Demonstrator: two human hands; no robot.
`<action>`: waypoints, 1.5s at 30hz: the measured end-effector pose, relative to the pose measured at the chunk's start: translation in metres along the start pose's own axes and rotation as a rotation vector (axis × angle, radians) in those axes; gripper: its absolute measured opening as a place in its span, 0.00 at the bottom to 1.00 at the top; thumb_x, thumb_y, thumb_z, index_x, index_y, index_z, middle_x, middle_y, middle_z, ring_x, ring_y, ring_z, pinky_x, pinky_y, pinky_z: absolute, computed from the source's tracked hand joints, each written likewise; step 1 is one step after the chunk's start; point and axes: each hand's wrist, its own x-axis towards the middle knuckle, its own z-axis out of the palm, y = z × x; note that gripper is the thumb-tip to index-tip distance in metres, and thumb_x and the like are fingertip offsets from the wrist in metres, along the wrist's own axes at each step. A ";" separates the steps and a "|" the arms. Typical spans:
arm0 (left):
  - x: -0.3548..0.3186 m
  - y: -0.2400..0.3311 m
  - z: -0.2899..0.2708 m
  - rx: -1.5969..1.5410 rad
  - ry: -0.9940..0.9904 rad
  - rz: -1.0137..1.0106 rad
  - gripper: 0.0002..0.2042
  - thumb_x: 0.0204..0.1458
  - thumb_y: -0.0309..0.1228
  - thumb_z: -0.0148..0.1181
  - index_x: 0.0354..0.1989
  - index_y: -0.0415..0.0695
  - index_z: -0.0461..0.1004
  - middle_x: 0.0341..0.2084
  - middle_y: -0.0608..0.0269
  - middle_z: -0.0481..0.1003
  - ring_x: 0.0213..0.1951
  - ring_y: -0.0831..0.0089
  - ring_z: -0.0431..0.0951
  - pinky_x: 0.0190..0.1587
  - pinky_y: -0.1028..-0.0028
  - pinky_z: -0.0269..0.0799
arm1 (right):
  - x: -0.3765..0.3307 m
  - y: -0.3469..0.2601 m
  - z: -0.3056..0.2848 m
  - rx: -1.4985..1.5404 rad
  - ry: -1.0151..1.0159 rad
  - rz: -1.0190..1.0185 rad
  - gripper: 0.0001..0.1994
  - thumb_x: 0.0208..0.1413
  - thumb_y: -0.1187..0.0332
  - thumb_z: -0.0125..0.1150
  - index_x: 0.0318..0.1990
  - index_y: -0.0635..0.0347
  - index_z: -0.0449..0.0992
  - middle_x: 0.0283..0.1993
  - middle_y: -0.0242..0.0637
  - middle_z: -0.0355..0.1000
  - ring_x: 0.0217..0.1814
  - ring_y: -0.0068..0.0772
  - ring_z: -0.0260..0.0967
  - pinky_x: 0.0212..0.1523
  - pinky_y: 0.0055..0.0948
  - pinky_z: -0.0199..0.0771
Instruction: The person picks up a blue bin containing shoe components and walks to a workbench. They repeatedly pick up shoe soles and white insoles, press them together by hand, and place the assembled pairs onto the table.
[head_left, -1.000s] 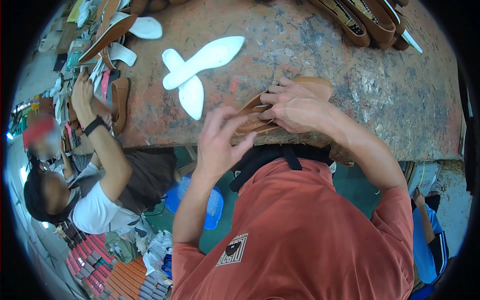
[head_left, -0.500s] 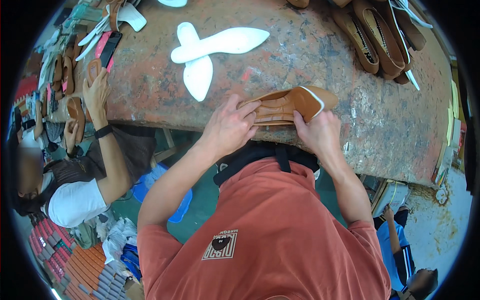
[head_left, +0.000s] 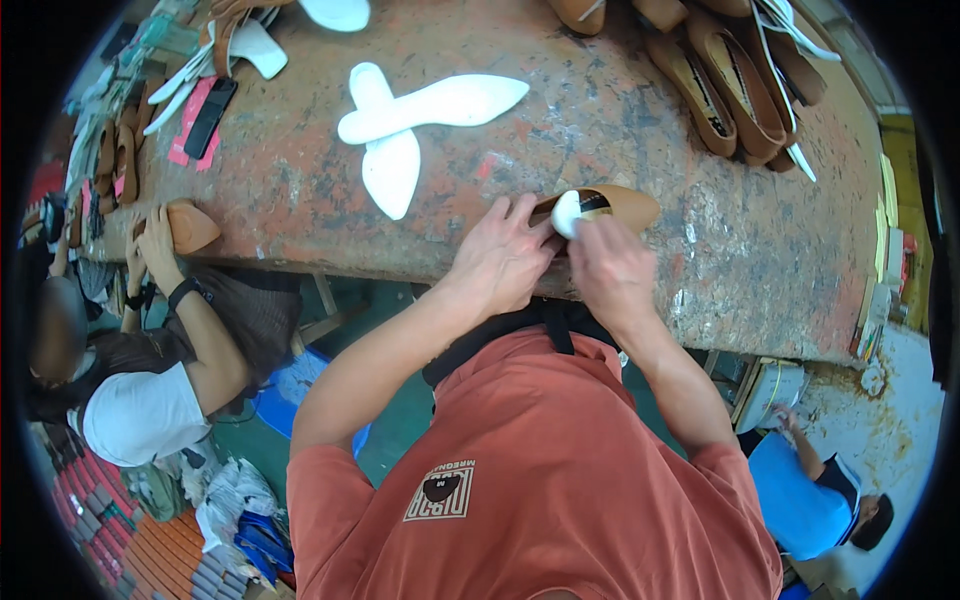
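A tan pointed shoe (head_left: pixel 628 207) lies at the near edge of the workbench, toe to the right. My left hand (head_left: pixel 508 255) is wrapped round its heel end, covering most of that part. Over the shoe's opening my right hand (head_left: pixel 612 262) is closed on an insole (head_left: pixel 567 214), slightly blurred. The rounded white end of that insole sticks up out of the shoe, while the fingers hide the rest of it. Beyond my hands, two white pointed insoles (head_left: pixel 465 98) lie crossed on the bench.
The worn workbench (head_left: pixel 300 200) has several tan shoes (head_left: pixel 740 80) at far right. A black phone (head_left: pixel 210 117) and more shoe parts lie at left. To my left a co-worker handles a tan shoe (head_left: pixel 190 227); another person (head_left: pixel 810 490) is at lower right.
My left hand has moved right along the shoe. My right hand has come out of the toe area, and the insole's white end now stands up. The co-worker's raised hand has come down onto a shoe.
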 end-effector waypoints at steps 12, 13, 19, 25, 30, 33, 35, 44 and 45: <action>0.070 0.027 -0.030 0.283 -0.278 0.259 0.44 0.44 0.45 0.71 0.73 0.42 0.69 0.75 0.62 0.66 0.77 0.69 0.63 0.84 0.49 0.36 | 0.002 0.110 0.003 0.325 -0.235 -0.139 0.61 0.38 0.52 0.86 0.81 0.57 0.57 0.79 0.53 0.61 0.82 0.60 0.55 0.82 0.57 0.52; 0.058 0.014 -0.018 0.167 -0.097 0.328 0.44 0.45 0.41 0.73 0.74 0.44 0.67 0.70 0.59 0.71 0.72 0.66 0.69 0.82 0.46 0.45 | 0.002 0.109 0.004 0.326 -0.265 -0.085 0.63 0.38 0.50 0.87 0.81 0.60 0.55 0.79 0.53 0.61 0.82 0.60 0.55 0.83 0.57 0.51; -0.040 -0.033 -0.019 -0.671 0.233 -0.294 0.40 0.44 0.30 0.77 0.71 0.45 0.69 0.67 0.51 0.73 0.65 0.51 0.76 0.70 0.51 0.70 | 0.000 0.107 -0.011 0.351 -0.202 -0.278 0.43 0.43 0.55 0.84 0.69 0.58 0.74 0.76 0.42 0.69 0.81 0.54 0.59 0.83 0.56 0.52; 0.006 -0.001 -0.089 -0.750 0.794 0.064 0.32 0.46 0.22 0.72 0.65 0.47 0.75 0.61 0.50 0.72 0.63 0.47 0.76 0.68 0.57 0.72 | 0.054 0.063 -0.099 -0.322 -0.633 -0.328 0.18 0.58 0.46 0.69 0.40 0.50 0.88 0.42 0.28 0.83 0.60 0.38 0.76 0.60 0.44 0.73; 0.010 0.002 -0.101 -0.775 0.681 0.254 0.30 0.47 0.18 0.70 0.63 0.48 0.78 0.63 0.52 0.73 0.66 0.50 0.74 0.69 0.58 0.70 | 0.029 0.089 -0.067 -0.326 -0.769 -0.304 0.16 0.60 0.49 0.68 0.42 0.50 0.87 0.42 0.30 0.83 0.51 0.43 0.83 0.63 0.49 0.72; -0.033 -0.041 -0.040 -0.878 0.609 -0.016 0.33 0.45 0.17 0.72 0.64 0.47 0.76 0.65 0.54 0.73 0.67 0.56 0.74 0.71 0.60 0.68 | 0.042 0.072 -0.076 -0.336 -0.980 -0.460 0.24 0.60 0.46 0.68 0.59 0.47 0.83 0.64 0.33 0.79 0.72 0.44 0.72 0.79 0.57 0.57; -0.043 -0.055 0.015 -0.955 0.586 -0.111 0.30 0.45 0.15 0.71 0.60 0.46 0.74 0.68 0.54 0.71 0.71 0.56 0.70 0.74 0.59 0.63 | 0.042 0.072 -0.057 -0.133 -0.690 -0.646 0.34 0.58 0.43 0.70 0.69 0.45 0.74 0.74 0.32 0.70 0.80 0.48 0.60 0.82 0.61 0.49; -0.043 -0.061 0.059 -1.135 0.555 -0.115 0.25 0.46 0.13 0.63 0.51 0.48 0.64 0.74 0.49 0.64 0.76 0.57 0.62 0.76 0.55 0.56 | 0.051 -0.017 0.027 -0.015 -0.438 -0.475 0.41 0.59 0.39 0.68 0.78 0.38 0.66 0.81 0.22 0.63 0.88 0.48 0.46 0.85 0.67 0.33; -0.045 -0.063 0.056 -1.082 0.554 -0.106 0.25 0.47 0.15 0.66 0.52 0.48 0.64 0.73 0.49 0.65 0.75 0.55 0.64 0.75 0.56 0.58 | 0.043 -0.006 0.014 0.002 -0.451 -0.443 0.39 0.59 0.40 0.69 0.76 0.37 0.69 0.79 0.21 0.65 0.86 0.48 0.50 0.85 0.67 0.35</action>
